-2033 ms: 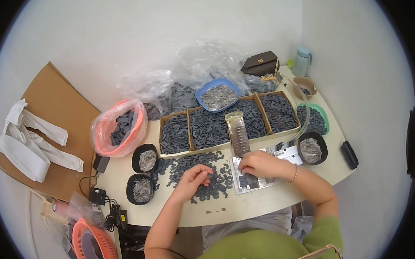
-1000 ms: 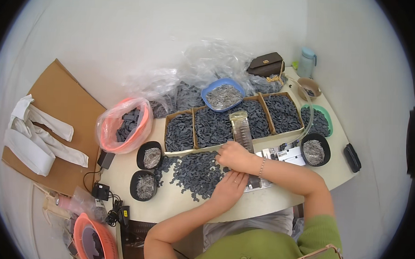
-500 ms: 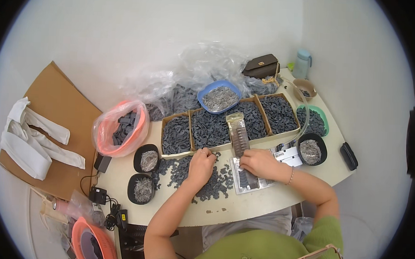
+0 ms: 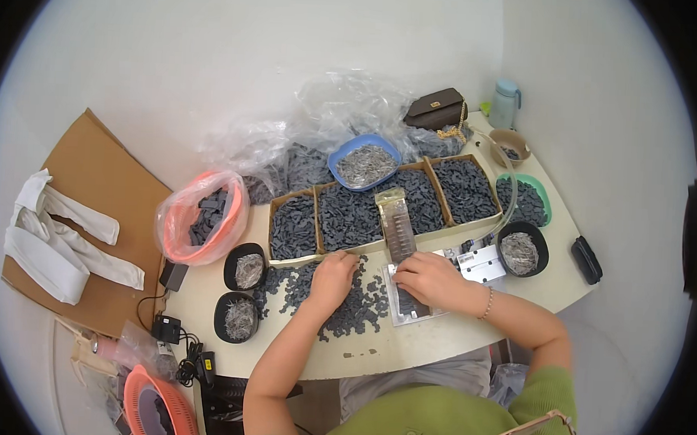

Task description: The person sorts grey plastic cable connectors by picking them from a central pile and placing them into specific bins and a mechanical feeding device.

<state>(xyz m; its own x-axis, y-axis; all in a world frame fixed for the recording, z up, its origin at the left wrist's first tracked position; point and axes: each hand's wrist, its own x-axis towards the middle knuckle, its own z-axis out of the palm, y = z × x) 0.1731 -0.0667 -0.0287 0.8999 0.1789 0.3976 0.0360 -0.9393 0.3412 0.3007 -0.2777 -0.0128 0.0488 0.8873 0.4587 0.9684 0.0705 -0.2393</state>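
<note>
My left hand (image 4: pixel 334 281) is over a loose pile of small dark grey plastic pieces (image 4: pixel 356 315), by the front wall of a divided cardboard box. Its fingers are bent together, and anything between them is too small to make out. To the right, my right hand (image 4: pixel 433 281) bends over a flat metal plate (image 4: pixel 412 320) and the lower part of a long clear-and-dark slotted strip (image 4: pixel 396 223). Its fingertips are pinched close to the strip; what they hold is hidden. The strip's far end leans over the box's front wall.
The cardboard box (image 4: pixel 308 258) holds more grey pieces. A blue bowl (image 4: pixel 366 162) of metal pins rests on its back edge. Black bowls of pins (image 4: pixel 237 317) stand left and right (image 4: pixel 523 250). A clear hose (image 4: pixel 512 201) curves down to a white metal block (image 4: pixel 480 264).
My right hand has shifted slightly left and nearer on the plate, its fingers bent lower. My left hand stays by the box's front wall. The whole view has shifted a little.
</note>
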